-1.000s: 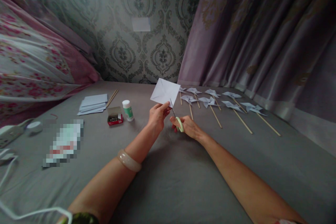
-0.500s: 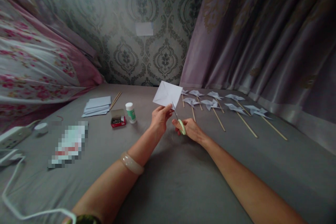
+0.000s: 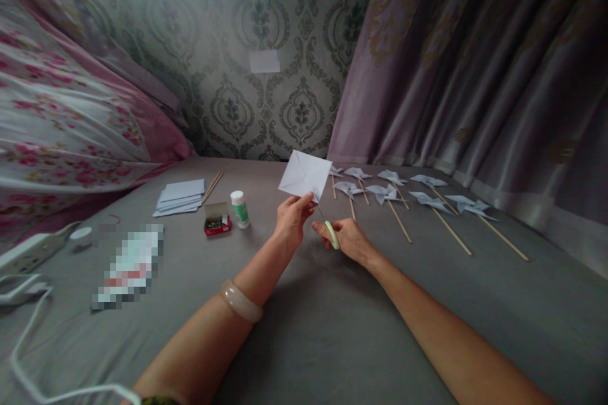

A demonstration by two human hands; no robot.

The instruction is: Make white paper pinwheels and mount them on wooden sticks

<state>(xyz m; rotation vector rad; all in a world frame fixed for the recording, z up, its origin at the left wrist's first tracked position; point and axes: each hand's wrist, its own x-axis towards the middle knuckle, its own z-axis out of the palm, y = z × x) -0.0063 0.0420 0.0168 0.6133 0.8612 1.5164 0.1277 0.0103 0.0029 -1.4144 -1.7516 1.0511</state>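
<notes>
A creased white square of paper point(image 3: 304, 172) is pinched at its near corner by my left hand point(image 3: 292, 215), thumb on top. My right hand point(image 3: 350, 238) grips a pair of scissors point(image 3: 333, 235) with pale green handles. Their thin blades reach the paper's lower right corner, close to my left thumb. How far the blades are apart is too small to tell. Beyond my right hand lie several white paper pinwheels point(image 3: 382, 193) on wooden sticks.
To the left are a stack of white paper point(image 3: 179, 197), two wooden sticks point(image 3: 213, 186), an open red box of small metal pieces point(image 3: 217, 224), and a glue stick point(image 3: 240, 209). A blurred-out packet point(image 3: 130, 266), a power strip point(image 3: 40, 251) and a white cable point(image 3: 28, 335) lie farther left.
The whole view has shifted slightly, so everything sits a little lower and farther right. Both hands keep their holds, and the scissor blades show less above the paper's edge than before.
</notes>
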